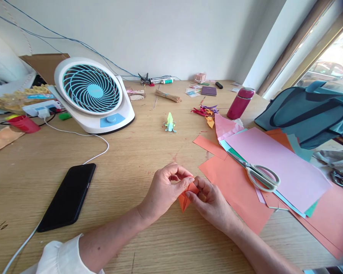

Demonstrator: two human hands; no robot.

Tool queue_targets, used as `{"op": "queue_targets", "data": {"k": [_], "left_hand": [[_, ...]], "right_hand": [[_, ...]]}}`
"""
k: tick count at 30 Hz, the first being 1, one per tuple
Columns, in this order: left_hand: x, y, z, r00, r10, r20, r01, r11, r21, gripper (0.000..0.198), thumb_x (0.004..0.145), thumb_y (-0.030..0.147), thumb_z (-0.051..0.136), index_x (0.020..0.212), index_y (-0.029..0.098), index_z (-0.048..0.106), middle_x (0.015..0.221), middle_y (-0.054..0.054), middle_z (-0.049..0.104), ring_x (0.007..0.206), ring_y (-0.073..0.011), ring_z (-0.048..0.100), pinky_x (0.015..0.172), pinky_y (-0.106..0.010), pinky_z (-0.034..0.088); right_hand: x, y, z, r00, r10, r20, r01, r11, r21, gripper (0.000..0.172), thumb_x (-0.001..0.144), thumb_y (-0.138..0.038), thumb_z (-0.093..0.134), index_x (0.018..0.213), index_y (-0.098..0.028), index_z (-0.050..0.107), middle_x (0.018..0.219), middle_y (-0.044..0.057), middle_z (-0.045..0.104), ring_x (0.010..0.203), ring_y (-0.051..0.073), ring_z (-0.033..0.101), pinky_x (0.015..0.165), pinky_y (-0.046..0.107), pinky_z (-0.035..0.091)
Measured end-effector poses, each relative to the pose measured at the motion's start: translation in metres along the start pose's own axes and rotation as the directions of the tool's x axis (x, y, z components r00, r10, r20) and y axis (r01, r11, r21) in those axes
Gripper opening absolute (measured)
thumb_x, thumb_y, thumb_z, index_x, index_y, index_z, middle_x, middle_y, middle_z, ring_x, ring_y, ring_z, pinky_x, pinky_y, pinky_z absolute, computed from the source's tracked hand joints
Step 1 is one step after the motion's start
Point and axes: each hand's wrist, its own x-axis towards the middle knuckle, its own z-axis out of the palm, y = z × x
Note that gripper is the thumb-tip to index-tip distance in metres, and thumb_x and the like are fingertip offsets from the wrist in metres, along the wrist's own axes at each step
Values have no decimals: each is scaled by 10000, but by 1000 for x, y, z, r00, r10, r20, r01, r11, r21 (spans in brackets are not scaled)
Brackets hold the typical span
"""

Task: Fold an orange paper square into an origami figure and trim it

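Observation:
Between both hands, just above the wooden table (125,182), is a small piece of folded orange paper (184,202) with a pointed end facing me. My left hand (171,184) pinches its upper edge between thumb and fingers. On the right side, my right hand (210,198) grips the same paper with the thumb in front and bent fingers behind. The fingers hide part of the folds. Right of my hands lie orange sheets (237,194) and a pink sheet (286,167), with scissors (257,173) resting on top.
A small green and blue folded paper figure (170,122) stands ahead. To the left are a fan (94,95) and a black phone (67,198) on a white cable. A red bottle (240,103), colourful paper scraps (207,112) and a teal bag (305,110) stand at the right.

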Motion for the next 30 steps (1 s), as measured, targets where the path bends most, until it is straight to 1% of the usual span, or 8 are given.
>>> {"op": "queue_targets", "data": {"k": [3,8,11,17,20,22,26,30], "left_hand": [[-1,0,0,1000,-26,8,27,999,-20,118,825,254,685,748,165,692,777,-19,677,713,-136,601,680,-252,469],[-2,0,0,1000,-17,17,18,998,-54,162,838,267,685,721,156,666,755,-9,647,692,-120,572,659,-240,453],[-2,1,0,1000,-12,22,14,997,-78,177,844,264,673,708,156,636,742,-1,625,688,-113,554,655,-232,448],[0,0,-2,996,-55,65,63,991,-121,222,849,299,664,705,157,572,703,19,575,633,-95,469,608,-227,395],[3,0,-6,987,-95,127,113,982,-150,238,851,362,672,758,148,627,720,2,590,673,-113,494,632,-239,399],[5,0,-9,983,-120,137,142,977,-157,265,863,407,658,834,146,687,759,-17,620,724,-133,522,683,-255,414],[9,1,-12,992,-109,69,117,985,-124,368,937,446,538,848,160,751,807,-45,664,799,-161,553,777,-285,429],[9,1,-11,995,-91,39,94,990,-101,371,956,401,499,834,165,757,793,-43,673,802,-165,574,784,-281,439]], "right_hand": [[0,-2,0,1000,0,-1,0,1000,-19,173,904,-318,600,781,-218,530,742,-4,551,687,149,483,592,270,380],[0,-3,1,1000,-19,-3,19,999,-37,168,906,-314,587,781,-220,527,735,0,568,691,155,494,593,273,390],[-1,-5,1,1000,-22,-6,22,997,-79,187,902,-306,584,754,-220,508,711,-7,541,664,146,468,569,264,370],[-2,-6,1,1000,-6,-4,5,993,-118,187,893,-279,583,748,-214,486,700,-18,503,647,129,432,543,245,333],[-2,-4,0,1000,0,-3,0,997,-76,188,901,-290,578,760,-207,487,715,-19,487,658,125,431,561,244,345],[-1,-2,-1,1000,0,-3,0,1000,-18,189,914,-318,573,783,-200,505,737,-16,486,673,126,436,582,248,358],[2,0,-3,1000,-13,-9,13,997,76,211,921,-351,581,796,-192,520,759,-12,487,695,130,445,612,254,368],[3,0,-3,1000,-12,-3,12,996,86,217,921,-355,589,797,-191,522,775,-5,498,710,136,449,627,259,370]]}}
